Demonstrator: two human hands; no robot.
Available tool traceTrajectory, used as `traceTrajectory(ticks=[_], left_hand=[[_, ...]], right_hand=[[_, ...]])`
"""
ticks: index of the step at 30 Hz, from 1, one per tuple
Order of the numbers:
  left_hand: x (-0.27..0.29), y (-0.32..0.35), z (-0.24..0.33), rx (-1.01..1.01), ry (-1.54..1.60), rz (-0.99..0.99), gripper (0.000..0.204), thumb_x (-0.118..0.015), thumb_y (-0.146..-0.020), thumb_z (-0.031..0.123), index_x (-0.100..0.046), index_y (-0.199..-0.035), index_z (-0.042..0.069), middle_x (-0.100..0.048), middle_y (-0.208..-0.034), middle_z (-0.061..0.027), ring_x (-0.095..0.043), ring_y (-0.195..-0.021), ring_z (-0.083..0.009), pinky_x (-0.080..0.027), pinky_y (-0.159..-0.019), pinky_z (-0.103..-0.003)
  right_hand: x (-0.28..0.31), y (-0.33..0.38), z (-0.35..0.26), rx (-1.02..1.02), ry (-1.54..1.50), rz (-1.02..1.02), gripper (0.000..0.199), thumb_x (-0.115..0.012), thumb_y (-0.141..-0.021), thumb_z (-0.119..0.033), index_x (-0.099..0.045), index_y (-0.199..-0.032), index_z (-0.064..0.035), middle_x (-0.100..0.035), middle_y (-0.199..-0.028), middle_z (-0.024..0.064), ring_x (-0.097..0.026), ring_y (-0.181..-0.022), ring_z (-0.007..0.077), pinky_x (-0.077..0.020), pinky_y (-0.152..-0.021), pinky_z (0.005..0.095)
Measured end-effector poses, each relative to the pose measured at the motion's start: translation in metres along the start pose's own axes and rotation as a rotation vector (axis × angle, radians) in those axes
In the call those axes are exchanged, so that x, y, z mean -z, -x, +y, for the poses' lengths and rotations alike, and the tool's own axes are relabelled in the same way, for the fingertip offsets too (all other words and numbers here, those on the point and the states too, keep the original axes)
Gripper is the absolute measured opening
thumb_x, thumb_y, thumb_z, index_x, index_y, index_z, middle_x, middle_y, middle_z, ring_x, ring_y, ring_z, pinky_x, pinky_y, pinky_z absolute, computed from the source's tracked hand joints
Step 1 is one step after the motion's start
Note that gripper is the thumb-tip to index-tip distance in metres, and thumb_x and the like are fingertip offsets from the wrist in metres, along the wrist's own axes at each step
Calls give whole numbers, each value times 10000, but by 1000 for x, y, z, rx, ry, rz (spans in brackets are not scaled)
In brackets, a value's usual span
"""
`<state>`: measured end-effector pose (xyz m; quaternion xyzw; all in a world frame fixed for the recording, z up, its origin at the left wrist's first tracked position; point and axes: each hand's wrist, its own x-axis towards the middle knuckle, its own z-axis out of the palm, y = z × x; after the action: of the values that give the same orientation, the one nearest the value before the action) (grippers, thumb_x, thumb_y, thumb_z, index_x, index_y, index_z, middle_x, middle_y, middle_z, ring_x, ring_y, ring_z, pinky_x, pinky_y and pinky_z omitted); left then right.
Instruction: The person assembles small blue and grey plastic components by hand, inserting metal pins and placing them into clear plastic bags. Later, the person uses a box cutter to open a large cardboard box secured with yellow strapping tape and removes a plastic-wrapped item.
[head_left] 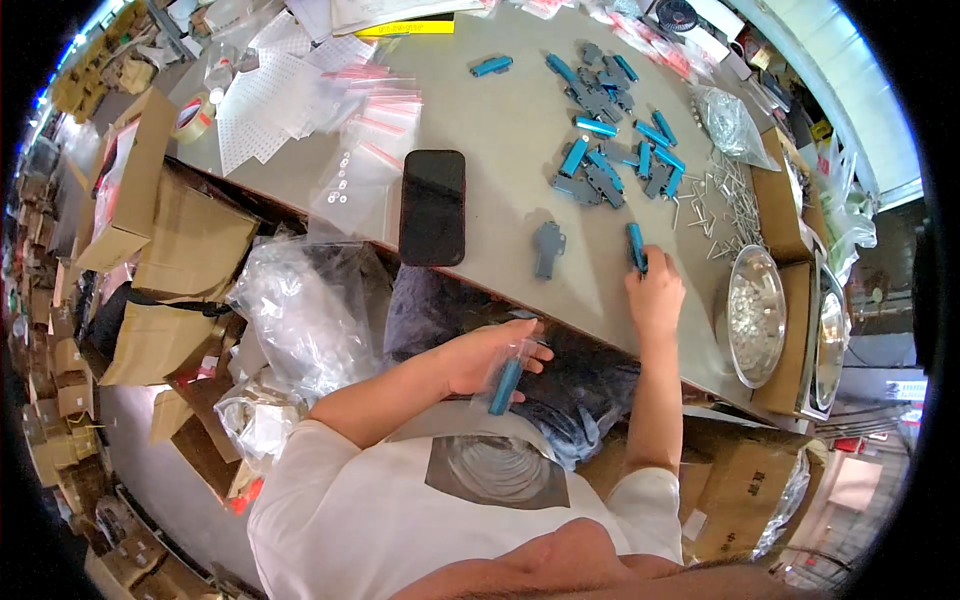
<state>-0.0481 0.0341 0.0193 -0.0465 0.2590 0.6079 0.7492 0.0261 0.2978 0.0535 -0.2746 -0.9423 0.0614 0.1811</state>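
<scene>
My left hand is in front of my body, just off the table's front edge. It is closed on a small clear plastic bag with a blue piece in it. My right hand reaches over the table, its fingers closed on the near end of a narrow blue piece. To the left of that hand lies a flat grey piece, apart from the others. Farther back is a loose pile of blue and dark grey pieces.
A black phone lies by the front edge, beside clear bags with red strips and printed white sheets. Loose screws and a metal bowl of small white parts stand right. Cardboard boxes flank the table.
</scene>
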Motion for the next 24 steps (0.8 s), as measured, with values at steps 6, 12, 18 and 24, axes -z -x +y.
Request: traceTrajectory(ticks=[6,12,18,24], left_hand=[[1,-11,-6,13,-93,-59,573,-544,-887,516,-398,-1318,167,-557,-1123,-51,-546,-1013,-174,-497,-803,-497],[-8,-18,-15,61,-141,-200,605,-521,-863,577,-472,-1257,120,-565,-1098,-65,-545,-1035,-189,-507,-815,-507],[-10,-15,-22,64,-160,-194,609,-518,-850,596,-502,-1225,116,-576,-1089,-78,-566,-1035,-219,-531,-781,-512],[-7,-12,-28,87,-83,-164,676,-486,-828,644,-490,-1233,103,-577,-1095,-91,-573,-1035,-229,-540,-768,-522]], right_hand=[[52,39,-10,-223,-693,-285,287,-636,-784,11,-620,-1070,-9,-655,-915,91,-600,-782,112,-483,-696,258],[36,57,-9,-121,-1461,-841,252,-629,-845,-8,-509,-1067,-22,-598,-933,39,-554,-847,97,-450,-735,238],[23,64,-28,-126,-1552,-1060,189,-616,-869,-34,-498,-1017,-25,-606,-840,47,-567,-763,100,-466,-685,248],[33,68,-46,-154,-1471,-1176,185,-618,-864,-39,-551,-1024,26,-596,-854,55,-609,-809,158,-512,-639,253]])
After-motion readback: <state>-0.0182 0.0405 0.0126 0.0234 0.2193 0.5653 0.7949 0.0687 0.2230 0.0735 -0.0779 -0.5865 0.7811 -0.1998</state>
